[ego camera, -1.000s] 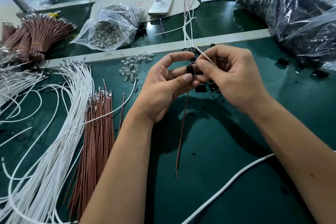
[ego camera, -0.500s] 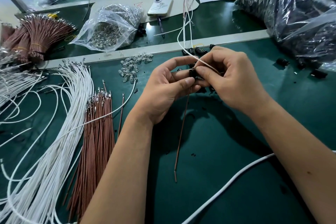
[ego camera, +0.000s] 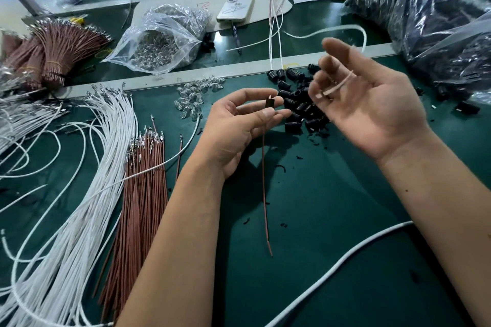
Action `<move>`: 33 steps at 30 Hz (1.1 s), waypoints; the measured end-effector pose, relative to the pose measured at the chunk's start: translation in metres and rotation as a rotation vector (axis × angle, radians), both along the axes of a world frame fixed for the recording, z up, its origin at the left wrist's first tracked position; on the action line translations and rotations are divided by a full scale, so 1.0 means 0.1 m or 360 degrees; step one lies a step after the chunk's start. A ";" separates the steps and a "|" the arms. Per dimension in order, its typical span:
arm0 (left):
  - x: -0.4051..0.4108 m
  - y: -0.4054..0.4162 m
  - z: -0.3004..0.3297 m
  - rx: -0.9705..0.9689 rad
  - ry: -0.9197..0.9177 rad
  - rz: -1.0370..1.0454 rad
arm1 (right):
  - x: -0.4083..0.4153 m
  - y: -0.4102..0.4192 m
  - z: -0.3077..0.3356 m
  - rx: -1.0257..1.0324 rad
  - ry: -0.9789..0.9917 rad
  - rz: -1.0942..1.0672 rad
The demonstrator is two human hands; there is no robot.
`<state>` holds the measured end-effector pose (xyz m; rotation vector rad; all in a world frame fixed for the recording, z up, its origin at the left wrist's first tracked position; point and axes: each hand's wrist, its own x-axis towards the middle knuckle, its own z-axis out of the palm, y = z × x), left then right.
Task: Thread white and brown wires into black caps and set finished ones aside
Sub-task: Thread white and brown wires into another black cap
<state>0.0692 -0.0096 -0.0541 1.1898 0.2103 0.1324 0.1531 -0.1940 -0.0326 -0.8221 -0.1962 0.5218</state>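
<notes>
My left hand [ego camera: 239, 119] pinches a small black cap [ego camera: 270, 102] between thumb and fingertips. A brown wire [ego camera: 265, 180] hangs from the cap down to the green mat. To the right, my right hand [ego camera: 372, 106] is raised palm up and blurred. A white wire [ego camera: 337, 85] runs between its fingers and arcs up behind it. A pile of loose black caps [ego camera: 300, 106] lies between and behind the two hands. Loose white wires [ego camera: 87, 167] and brown wires [ego camera: 143, 180] lie fanned out on the left. Wired caps [ego camera: 276, 8] lie at the back.
Clear LEDs [ego camera: 196, 95] are scattered near a grey divider strip [ego camera: 239, 75]. Behind it lie a clear bag of LEDs [ego camera: 164, 42], a phone [ego camera: 235, 8] and tied brown wire bundles [ego camera: 61, 48]. A big bag of black parts [ego camera: 438, 8] fills the right. A thick white cable [ego camera: 345, 260] crosses the front.
The hands, which were together at the cap, have parted. My right hand has swung up and to the right with the white wire; my left hand still pinches the cap with the brown wire.
</notes>
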 end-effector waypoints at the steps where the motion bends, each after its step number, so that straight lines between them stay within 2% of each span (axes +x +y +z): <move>1: 0.00 0.00 0.00 -0.0018 0.0013 -0.0001 | -0.01 0.01 -0.01 -0.0159 -0.0101 -0.0014; 5: -0.01 0.00 0.01 -0.0012 0.0002 -0.0031 | -0.02 0.05 -0.04 -0.0557 -0.0321 -0.0167; 16: -0.04 -0.01 0.07 -0.0057 0.0003 -0.0090 | -0.04 0.06 -0.12 -0.0414 -0.0519 -0.0026; 21: -0.04 -0.01 0.08 -0.0103 0.0009 -0.0069 | -0.05 0.08 -0.15 -0.0524 -0.0604 -0.0071; 33: -0.04 -0.02 0.07 -0.0106 0.0022 -0.0136 | -0.09 0.10 -0.11 -0.0595 -0.0522 -0.0017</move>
